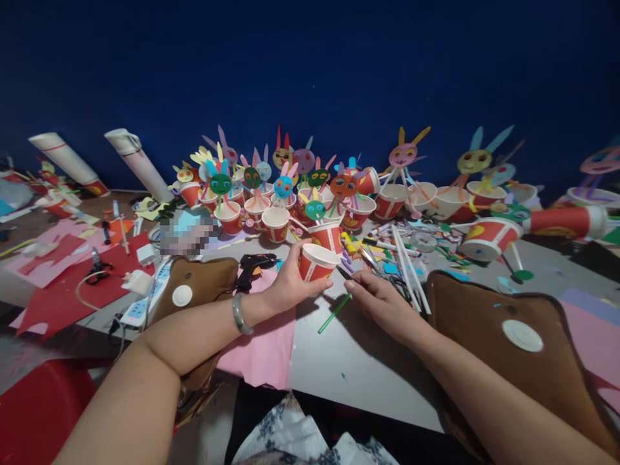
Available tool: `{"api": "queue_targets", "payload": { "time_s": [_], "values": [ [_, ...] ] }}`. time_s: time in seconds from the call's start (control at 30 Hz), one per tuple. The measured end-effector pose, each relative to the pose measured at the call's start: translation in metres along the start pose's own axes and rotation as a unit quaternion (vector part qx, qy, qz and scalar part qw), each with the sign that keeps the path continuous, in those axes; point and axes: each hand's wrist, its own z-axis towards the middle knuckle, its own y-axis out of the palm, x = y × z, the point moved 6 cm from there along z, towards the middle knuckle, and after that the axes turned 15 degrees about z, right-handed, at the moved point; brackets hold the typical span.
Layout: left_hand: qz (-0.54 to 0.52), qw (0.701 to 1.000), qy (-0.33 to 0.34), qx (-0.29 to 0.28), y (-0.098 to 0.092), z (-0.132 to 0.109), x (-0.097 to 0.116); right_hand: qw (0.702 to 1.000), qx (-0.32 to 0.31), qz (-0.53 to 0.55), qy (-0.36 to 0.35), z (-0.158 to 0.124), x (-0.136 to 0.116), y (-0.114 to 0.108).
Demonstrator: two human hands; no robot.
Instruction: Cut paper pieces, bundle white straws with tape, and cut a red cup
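My left hand (293, 274) is wrapped round a red and white paper cup (318, 261), its open mouth facing up and tilted slightly. To the right of the cup, my right hand (375, 297) pinches a thin dark pointed tool (343, 272), whose tip comes close to the cup's side. I cannot tell the tool's exact kind. Below the hands, a green straw (334, 314) lies on the grey table (320, 361). Just behind the held cup stands another paper cup (327, 234) with a green paper face (314, 210) above it.
Several cups with paper rabbit faces (283, 186) line the back by the blue wall (310, 77). A black glue gun (254, 268) lies left of my hands. White straws (409, 268) and brown cushion-like pads (513, 349) flank the work spot. A power strip (140, 310) sits left.
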Motion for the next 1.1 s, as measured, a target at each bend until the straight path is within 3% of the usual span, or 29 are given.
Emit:
{"api": "queue_targets", "payload": {
  "time_s": [0.07,0.27,0.4,0.5,0.57,0.63,0.73,0.8,0.87,0.97,1.03,1.1],
  "values": [
    [0.004,1.0,-0.004,0.002,0.0,0.0,-0.002,1.0,-0.003,0.003,0.004,0.001,0.0,0.0],
    [0.006,1.0,0.002,-0.004,0.001,0.0,-0.003,0.982,0.098,-0.163,-0.015,-0.01,-0.002,-0.007],
    [0.01,1.0,0.006,-0.003,0.0,0.0,-0.002,0.999,0.025,0.018,0.028,-0.005,0.001,0.0],
    [0.018,1.0,0.012,0.003,-0.001,0.0,-0.002,0.986,-0.034,0.137,0.087,-0.003,0.005,0.007],
    [0.017,1.0,0.012,0.002,0.0,0.0,-0.003,0.993,-0.016,0.094,0.066,-0.003,0.003,0.005],
    [0.012,1.0,0.003,-0.003,0.001,0.0,-0.004,0.999,0.039,-0.022,0.021,-0.005,0.001,-0.002],
    [0.011,1.0,0.003,-0.002,0.0,-0.001,-0.002,0.984,0.103,-0.146,-0.006,-0.01,-0.001,-0.008],
    [0.011,1.0,0.012,0.001,0.0,-0.001,0.0,0.99,0.09,-0.113,-0.001,-0.009,-0.001,-0.007],
    [0.006,1.0,0.013,0.0,-0.001,-0.001,0.001,0.999,0.03,0.002,0.037,-0.006,0.002,-0.002],
    [0.0,1.0,-0.002,-0.003,0.0,0.0,0.0,0.981,-0.048,0.152,0.11,-0.004,0.006,0.008],
    [0.004,1.0,-0.01,-0.003,0.0,0.0,-0.002,0.987,-0.035,0.129,0.095,-0.004,0.005,0.006],
    [0.006,1.0,-0.011,0.0,0.0,0.001,-0.003,0.999,0.023,0.02,0.038,-0.005,0.002,-0.001]
  ]
}}
